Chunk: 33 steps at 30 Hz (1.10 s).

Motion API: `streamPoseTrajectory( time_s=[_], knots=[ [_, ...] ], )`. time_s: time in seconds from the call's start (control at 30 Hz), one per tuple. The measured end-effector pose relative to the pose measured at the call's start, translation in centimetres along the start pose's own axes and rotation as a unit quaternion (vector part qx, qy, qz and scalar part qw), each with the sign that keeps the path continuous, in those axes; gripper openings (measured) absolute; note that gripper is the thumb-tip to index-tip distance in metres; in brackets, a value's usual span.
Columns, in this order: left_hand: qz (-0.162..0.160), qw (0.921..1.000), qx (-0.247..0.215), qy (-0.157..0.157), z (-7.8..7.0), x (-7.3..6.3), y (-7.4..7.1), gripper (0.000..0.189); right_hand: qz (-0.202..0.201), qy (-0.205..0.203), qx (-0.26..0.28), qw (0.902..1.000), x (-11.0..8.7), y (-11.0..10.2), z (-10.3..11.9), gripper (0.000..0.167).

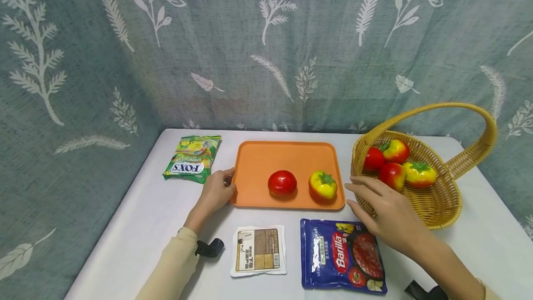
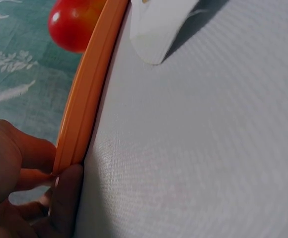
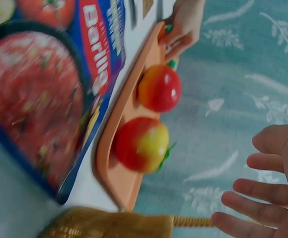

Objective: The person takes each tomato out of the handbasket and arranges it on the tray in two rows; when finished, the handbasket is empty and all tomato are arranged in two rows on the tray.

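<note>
An orange tray [image 1: 266, 156] lies on the white table, bearing a red round fruit [image 1: 282, 182] and a red-and-yellow fruit [image 1: 323, 186] with a green leafy top. My left hand [image 1: 215, 192] pinches the tray's left side; the left wrist view shows thumb and finger on either side of the rim [image 2: 82, 109]. Between the tray's right side and the wicker basket [image 1: 449, 207], my right hand [image 1: 391, 212] hovers with fingers spread and nothing in it. In the right wrist view this hand [image 3: 278, 183] appears apart from the tray [image 3: 109, 163].
Several red and yellow fruits [image 1: 419, 174] sit in the basket under its tall arched handle [image 1: 437, 105]. A green Fox's bag [image 1: 193, 157] lies left of the tray. In front are a white-and-brown packet [image 1: 259, 250] and a blue Barilla pouch [image 1: 342, 256]. A patterned curtain [image 1: 233, 59] hangs behind.
</note>
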State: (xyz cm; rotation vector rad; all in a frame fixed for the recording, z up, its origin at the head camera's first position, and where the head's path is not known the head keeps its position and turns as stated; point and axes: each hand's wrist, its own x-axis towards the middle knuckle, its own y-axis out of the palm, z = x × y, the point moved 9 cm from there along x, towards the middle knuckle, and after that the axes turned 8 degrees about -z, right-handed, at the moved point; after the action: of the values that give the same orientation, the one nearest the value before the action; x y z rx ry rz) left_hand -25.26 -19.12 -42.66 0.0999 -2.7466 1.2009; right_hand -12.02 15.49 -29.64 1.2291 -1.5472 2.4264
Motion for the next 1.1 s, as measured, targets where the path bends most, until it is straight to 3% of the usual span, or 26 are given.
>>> streamPoseTrajectory(
  time_s=[0.2, 0.37, 0.43, 0.53, 0.7, 1.1],
  knots=[
    [-0.002, 1.0000, -0.002, 0.003, 0.1, -0.1, 0.0, 0.056, -0.030, -0.003, -0.003, 0.9995, -0.8, -1.4, -0.9, 0.033],
    [-0.002, 1.0000, -0.003, 0.002, 0.2, 0.0, 0.1, 0.057, -0.036, 0.003, -0.025, 0.9990, -1.3, -2.0, -1.6, 0.060],
    [-0.002, 1.0000, -0.004, 0.002, 0.2, 0.0, 0.1, 0.056, -0.035, 0.008, -0.032, 0.9988, -1.5, -2.1, -1.8, 0.064],
    [-0.001, 1.0000, -0.005, 0.002, 0.2, 0.0, 0.1, 0.056, -0.035, 0.013, -0.034, 0.9987, -1.7, -2.2, -2.1, 0.059],
    [-0.001, 1.0000, -0.008, 0.004, 0.1, 0.0, 0.2, 0.055, -0.032, 0.018, -0.039, 0.9986, -2.1, -2.5, -2.6, 0.035],
    [-0.002, 1.0000, -0.004, 0.007, 0.0, 0.0, 0.1, 0.056, -0.043, 0.030, -0.041, 0.9978, -2.7, -3.1, -4.3, 0.042]
  ],
)
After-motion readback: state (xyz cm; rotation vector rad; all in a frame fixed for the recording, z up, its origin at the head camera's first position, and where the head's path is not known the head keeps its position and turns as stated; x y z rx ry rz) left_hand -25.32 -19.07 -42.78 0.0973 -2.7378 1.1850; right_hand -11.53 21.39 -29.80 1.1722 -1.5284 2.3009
